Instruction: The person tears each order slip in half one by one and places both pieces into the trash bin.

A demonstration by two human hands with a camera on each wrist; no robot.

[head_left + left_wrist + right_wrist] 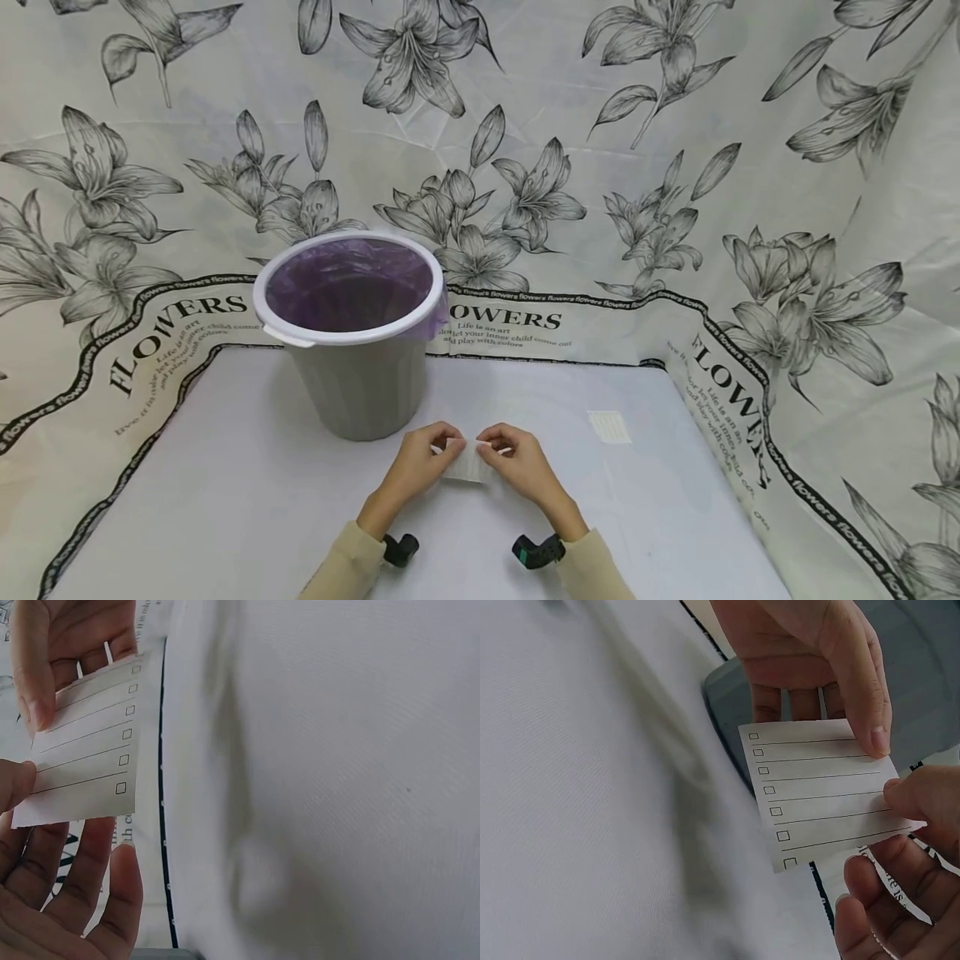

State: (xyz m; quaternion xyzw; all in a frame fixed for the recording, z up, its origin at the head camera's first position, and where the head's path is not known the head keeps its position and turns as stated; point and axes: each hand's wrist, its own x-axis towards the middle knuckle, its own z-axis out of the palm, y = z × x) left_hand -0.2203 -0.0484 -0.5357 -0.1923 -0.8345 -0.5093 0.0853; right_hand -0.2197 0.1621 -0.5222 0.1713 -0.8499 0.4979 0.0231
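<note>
1. White counter (225, 500) fills the foreground; two beige sleeves (345, 562) reach over it, a black device (401, 550) at each wrist.
2. Left hand (422, 457) and right hand (522, 460) side by side, fingers of both pinching one ruled paper (467, 468) with a column of checkboxes. Paper is between the hands, mid-counter; contact with counter: cannot tell.
3. Second paper slip (610, 427) lies flat, right of the hands.
4. Gray bin (363, 392), purple liner (352, 287), white rim (435, 292), beyond them to the left.
5. Flower-printed cloth (525, 100) hangs behind.
</note>
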